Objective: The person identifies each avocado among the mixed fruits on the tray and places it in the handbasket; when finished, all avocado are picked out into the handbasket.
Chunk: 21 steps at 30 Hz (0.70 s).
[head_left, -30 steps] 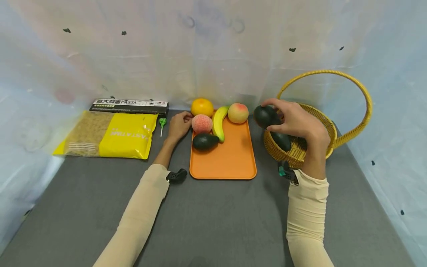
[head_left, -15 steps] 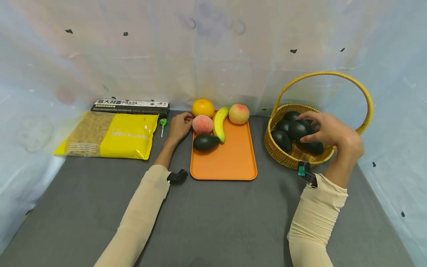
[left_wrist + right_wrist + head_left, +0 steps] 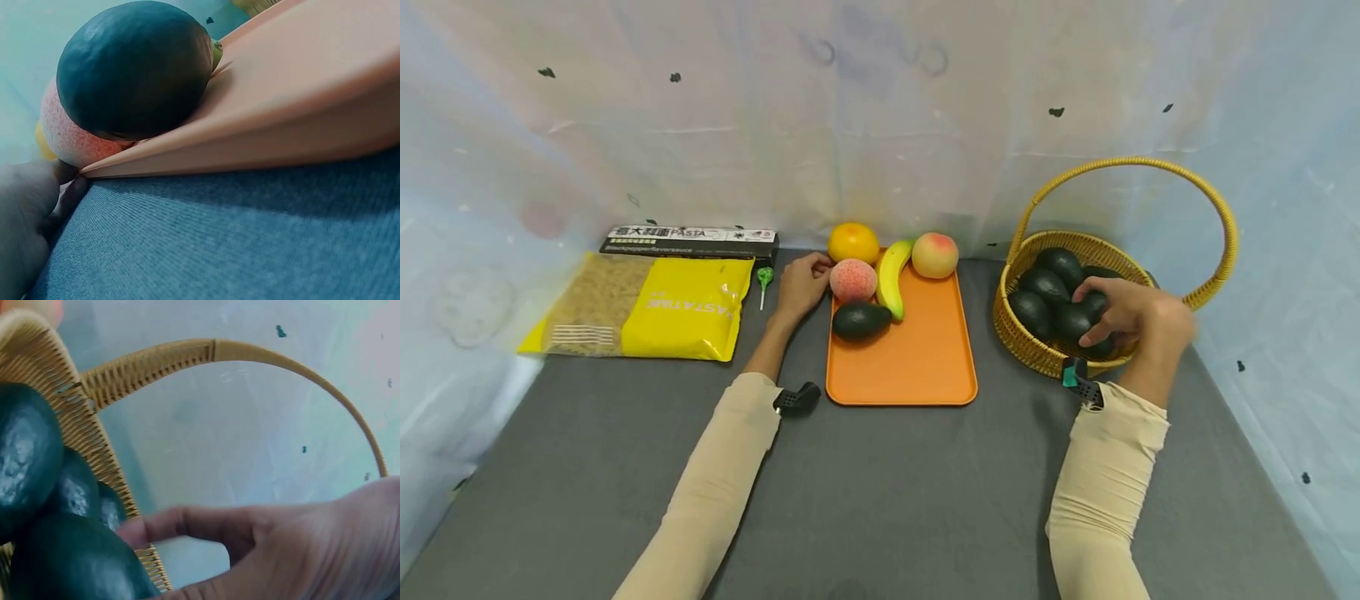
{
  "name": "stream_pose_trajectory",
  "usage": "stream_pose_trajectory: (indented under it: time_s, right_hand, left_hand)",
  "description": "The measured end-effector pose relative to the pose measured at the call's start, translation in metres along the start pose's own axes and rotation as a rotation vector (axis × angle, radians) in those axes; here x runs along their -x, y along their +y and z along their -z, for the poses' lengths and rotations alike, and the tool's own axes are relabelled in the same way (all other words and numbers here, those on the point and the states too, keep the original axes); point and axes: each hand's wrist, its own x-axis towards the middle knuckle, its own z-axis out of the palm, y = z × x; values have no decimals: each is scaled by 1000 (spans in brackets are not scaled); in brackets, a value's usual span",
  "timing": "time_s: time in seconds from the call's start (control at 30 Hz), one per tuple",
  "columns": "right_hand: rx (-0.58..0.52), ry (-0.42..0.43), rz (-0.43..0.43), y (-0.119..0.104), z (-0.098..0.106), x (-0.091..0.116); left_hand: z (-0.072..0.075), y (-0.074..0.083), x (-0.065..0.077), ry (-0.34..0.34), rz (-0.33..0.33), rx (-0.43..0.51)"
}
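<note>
My left hand [image 3: 803, 283] pinches the left rim of an orange tray [image 3: 925, 358], as the left wrist view shows beside a peach [image 3: 78, 134] and an avocado [image 3: 134, 72]. On that tray also lie a banana [image 3: 891, 279], an orange [image 3: 853, 242] and a second peach [image 3: 935, 255]. My right hand [image 3: 1138, 312] reaches into a wicker basket [image 3: 1037, 354], thumb and fingers around a dark green avocado [image 3: 1070, 322]. Several more avocados [image 3: 1032, 313] lie around it. Seen from the right wrist, a fingertip touches the avocado [image 3: 75, 562]; the thumb's end is cut off.
A tall handle [image 3: 1213, 196] arches over the basket. To the left lie a yellow pasta bag [image 3: 685, 304], a black pasta box [image 3: 692, 242] and a green lollipop [image 3: 764, 277]. A curtain [image 3: 880, 117] hangs behind the grey table [image 3: 895, 492].
My right hand has carried an avocado from the basket's left side over to the right and lowered it among the others. My left hand stays at the tray rim.
</note>
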Motion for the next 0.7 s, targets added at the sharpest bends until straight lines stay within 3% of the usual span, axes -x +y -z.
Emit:
stream_pose_trajectory:
  time_s: [0.13,0.23,0.47,0.7]
  right_hand:
    - [26,-18,-140,-4,0,-2]
    - [58,-19,-187,-6,1,-2]
    - [67,-7,-220,-3,-2,0]
    - [109,68,-134,-9,0,8]
  left_hand:
    - [0,-1,2,-4,3,2]
    - [0,0,1,12,-10,13]
    - [-1,-1,1,-7,-2,14]
    - [-2,-2,0,4,-1,22]
